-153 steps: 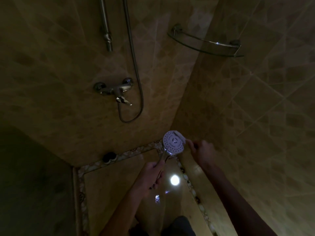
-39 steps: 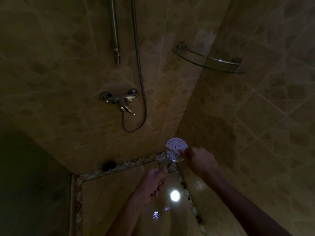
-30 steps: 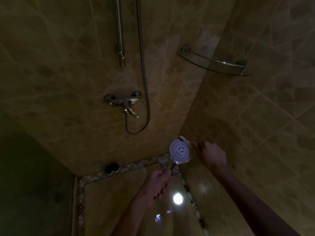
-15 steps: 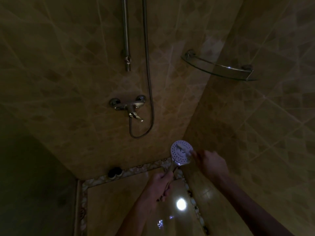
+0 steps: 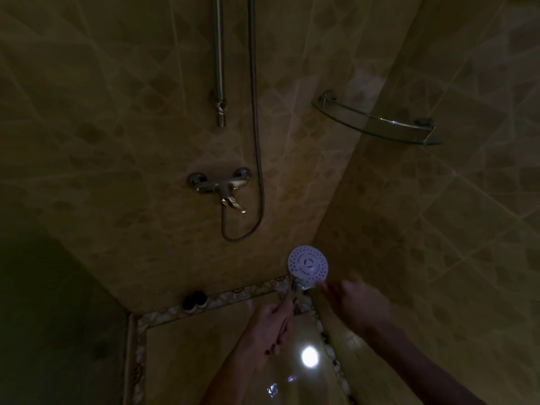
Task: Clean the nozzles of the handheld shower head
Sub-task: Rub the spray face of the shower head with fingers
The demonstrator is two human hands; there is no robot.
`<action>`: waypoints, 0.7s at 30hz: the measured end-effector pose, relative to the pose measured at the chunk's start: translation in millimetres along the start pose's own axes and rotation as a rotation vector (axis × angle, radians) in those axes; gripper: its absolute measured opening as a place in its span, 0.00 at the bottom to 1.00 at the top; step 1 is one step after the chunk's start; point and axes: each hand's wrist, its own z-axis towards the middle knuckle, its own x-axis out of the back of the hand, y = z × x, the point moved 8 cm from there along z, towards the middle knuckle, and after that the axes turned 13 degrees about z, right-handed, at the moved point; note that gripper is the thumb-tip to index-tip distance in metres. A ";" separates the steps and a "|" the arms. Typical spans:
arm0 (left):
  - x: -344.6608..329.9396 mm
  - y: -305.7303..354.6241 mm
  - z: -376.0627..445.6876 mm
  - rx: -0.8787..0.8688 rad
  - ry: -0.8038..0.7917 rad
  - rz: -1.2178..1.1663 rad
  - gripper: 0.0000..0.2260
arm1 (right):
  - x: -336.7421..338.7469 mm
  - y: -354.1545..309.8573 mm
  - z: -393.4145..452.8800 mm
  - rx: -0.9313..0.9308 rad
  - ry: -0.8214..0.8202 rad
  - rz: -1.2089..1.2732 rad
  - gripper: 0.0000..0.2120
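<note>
The round white shower head (image 5: 307, 263) faces me with its dotted nozzle face lit, low in the dim shower corner. My left hand (image 5: 270, 323) grips its chrome handle just below the head. My right hand (image 5: 356, 302) is blurred at the head's lower right edge, with its fingers curled round a small pale brush. The brush tip shows only as a blur beside the rim, off the nozzle face.
A metal hose (image 5: 257, 141) loops down to the chrome mixer tap (image 5: 222, 185) on the tiled wall, beside a vertical rail (image 5: 219, 68). A glass corner shelf (image 5: 377, 124) hangs up right. A dark round object (image 5: 194, 299) sits on the pebble-trimmed floor edge. A bright light reflection (image 5: 309, 356) glares on the floor.
My right hand has slid the brush down from the nozzle face to the head's lower right rim. The left hand keeps its grip on the handle. The view has tilted up slightly.
</note>
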 end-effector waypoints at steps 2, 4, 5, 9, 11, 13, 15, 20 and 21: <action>0.9 -1.1 -0.7 0.003 0.004 0.002 0.17 | 6.4 5.4 8.2 -0.019 0.050 -0.016 0.29; -0.5 -1.7 -1.5 0.006 -0.006 0.008 0.15 | 18.3 22.4 22.1 -0.111 0.100 -0.026 0.29; -1.7 -0.8 -2.4 0.004 -0.013 0.009 0.14 | 23.7 30.9 28.3 -0.153 0.130 -0.017 0.29; -2.7 2.9 -6.4 0.007 -0.014 0.008 0.13 | 21.0 25.7 26.0 -0.147 0.144 0.027 0.29; -0.9 1.4 -6.0 0.004 -0.019 0.004 0.14 | 6.6 3.3 10.9 -0.044 0.075 0.004 0.30; 1.7 -0.3 -6.2 0.010 -0.019 -0.010 0.15 | 2.1 -14.9 2.1 0.029 0.038 -0.032 0.27; 2.5 -0.8 -7.0 0.018 -0.018 -0.017 0.14 | 11.7 -13.2 12.7 0.014 0.062 -0.074 0.26; -1.6 2.7 -10.0 -0.001 -0.024 -0.027 0.13 | 33.0 15.6 39.5 -0.123 0.183 -0.059 0.27; -1.4 2.8 -10.7 0.001 -0.019 -0.031 0.14 | 28.8 12.3 37.0 -0.112 0.171 -0.047 0.27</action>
